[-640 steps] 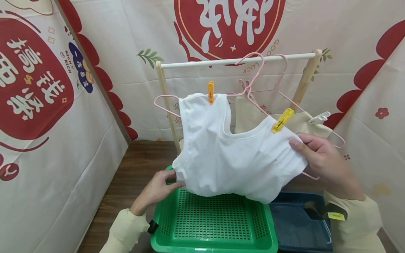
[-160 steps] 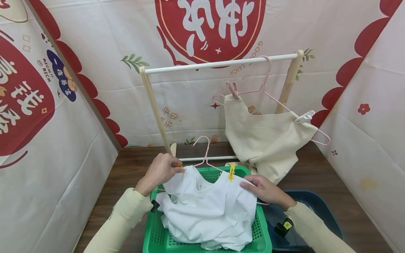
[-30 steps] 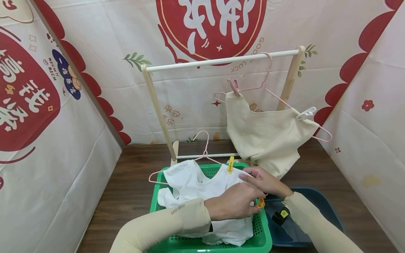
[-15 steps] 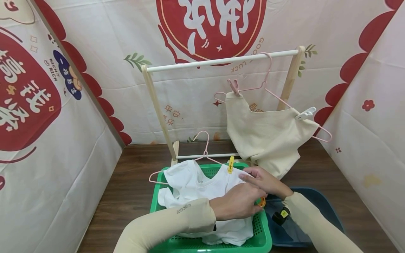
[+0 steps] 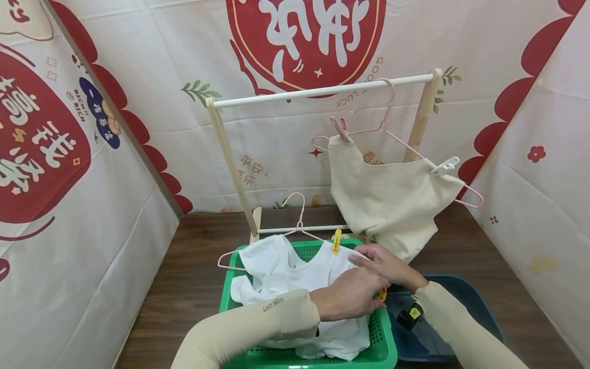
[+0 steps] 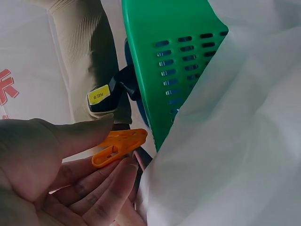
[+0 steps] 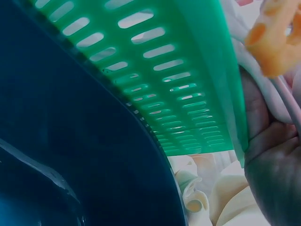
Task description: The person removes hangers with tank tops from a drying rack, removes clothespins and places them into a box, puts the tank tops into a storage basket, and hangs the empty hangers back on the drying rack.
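Observation:
A white sleeveless shirt [image 5: 281, 266] lies over the green basket [image 5: 384, 333], with a pink hanger [image 5: 300, 205] inside it. On its right shoulder sits a yellow clothespin [image 5: 337, 242]. My left hand [image 5: 352, 294] reaches across the shirt and pinches an orange clothespin [image 6: 120, 147] between thumb and fingers, near the hanger's right end. My right hand [image 5: 384, 264] holds the shirt's right shoulder edge, thumb on top; in the right wrist view its fingers [image 7: 270, 165] are under the hanger wire. The left shoulder has no clothespin on it.
Behind stands a wooden rack with a white rail [image 5: 322, 92]. A beige garment [image 5: 392, 197] hangs from it on a pink hanger, with a pink clothespin [image 5: 341, 128] and a white clothespin [image 5: 444, 166]. A dark blue tub [image 5: 461, 307] sits right of the basket.
Earlier the shirt was held up before the rack; now it lies over the basket. The orange clothespin has come off the left shoulder and moved with my left hand to the right side.

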